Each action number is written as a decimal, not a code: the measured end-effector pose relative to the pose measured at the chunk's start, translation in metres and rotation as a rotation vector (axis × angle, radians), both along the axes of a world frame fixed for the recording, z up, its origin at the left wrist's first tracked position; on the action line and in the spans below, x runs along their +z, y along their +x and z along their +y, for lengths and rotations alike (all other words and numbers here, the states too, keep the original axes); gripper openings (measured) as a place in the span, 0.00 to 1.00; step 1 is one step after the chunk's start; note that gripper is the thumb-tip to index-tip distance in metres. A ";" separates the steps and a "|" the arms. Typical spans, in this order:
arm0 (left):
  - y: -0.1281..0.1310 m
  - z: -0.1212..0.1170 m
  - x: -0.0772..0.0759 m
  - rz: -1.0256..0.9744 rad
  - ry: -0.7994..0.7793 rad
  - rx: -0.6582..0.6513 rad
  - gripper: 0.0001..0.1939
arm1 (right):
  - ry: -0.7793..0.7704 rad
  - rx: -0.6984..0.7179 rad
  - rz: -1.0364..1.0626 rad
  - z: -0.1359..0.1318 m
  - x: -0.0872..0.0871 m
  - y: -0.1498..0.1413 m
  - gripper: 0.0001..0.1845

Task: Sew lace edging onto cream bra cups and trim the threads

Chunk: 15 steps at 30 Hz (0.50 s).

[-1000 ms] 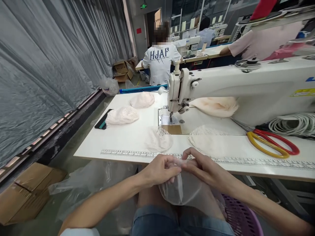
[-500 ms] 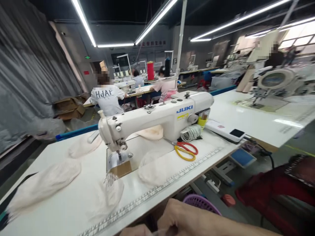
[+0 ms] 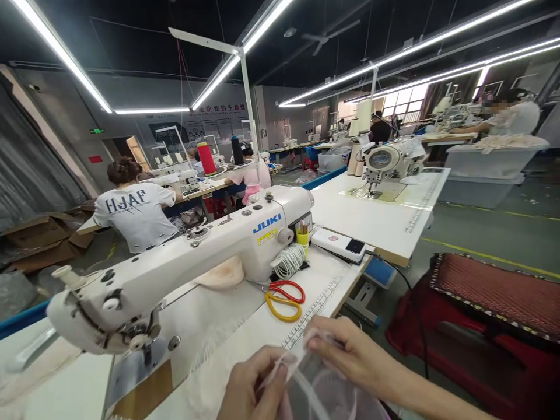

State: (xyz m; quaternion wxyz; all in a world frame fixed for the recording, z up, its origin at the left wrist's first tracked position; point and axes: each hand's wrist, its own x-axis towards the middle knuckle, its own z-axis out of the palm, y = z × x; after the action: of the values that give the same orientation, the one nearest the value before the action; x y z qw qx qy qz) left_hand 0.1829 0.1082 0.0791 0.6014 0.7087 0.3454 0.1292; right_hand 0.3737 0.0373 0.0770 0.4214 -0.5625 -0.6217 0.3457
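Low in the picture, my left hand [image 3: 258, 385] pinches a thin, see-through plastic bag [image 3: 332, 388] by its edge. The other side of that edge is between the thumb and fingers of my right hand [image 3: 345, 356]; the bag hangs down between the two hands. Both hands are over the front edge of the sewing table, by the printed ruler strip [image 3: 321, 303]. Just beyond them lies a pair of scissors [image 3: 284, 300] with one red and one yellow handle loop. A white sewing machine [image 3: 219, 239] stands behind, and pale fabric [image 3: 219, 350] rests before it.
A coil of white cord [image 3: 289, 261], a yellow cup [image 3: 301, 236] and a white control box [image 3: 339, 244] sit at the machine's right. A red stool [image 3: 455, 344] with a woven cushion stands at the right. A person [image 3: 135, 204] in a white shirt sits beyond.
My view has turned right and up. Both hands have come up from the bottom edge with the plastic bag, which now shows between them.
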 end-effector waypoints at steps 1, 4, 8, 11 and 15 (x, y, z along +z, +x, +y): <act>0.011 0.000 0.004 -0.014 0.004 -0.029 0.31 | 0.028 -0.033 -0.054 0.000 0.001 0.009 0.21; 0.035 0.002 0.007 -0.030 0.019 -0.104 0.32 | 0.080 -0.089 -0.199 -0.003 0.004 0.030 0.21; 0.054 0.012 0.000 -0.044 0.019 -0.157 0.29 | 0.105 -0.118 -0.323 -0.003 0.009 0.059 0.22; 0.065 0.023 -0.004 -0.077 -0.025 -0.157 0.27 | 0.129 -0.206 -0.458 0.014 0.018 0.095 0.23; 0.072 0.033 -0.009 -0.090 -0.011 -0.095 0.22 | 0.107 -0.365 -0.647 0.057 0.028 0.154 0.21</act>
State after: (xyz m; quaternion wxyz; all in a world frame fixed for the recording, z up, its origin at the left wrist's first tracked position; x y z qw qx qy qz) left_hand 0.2552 0.1415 0.0703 0.6258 0.7143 0.2850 0.1302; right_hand 0.5277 0.0939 0.1050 0.2866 -0.7213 -0.6296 0.0362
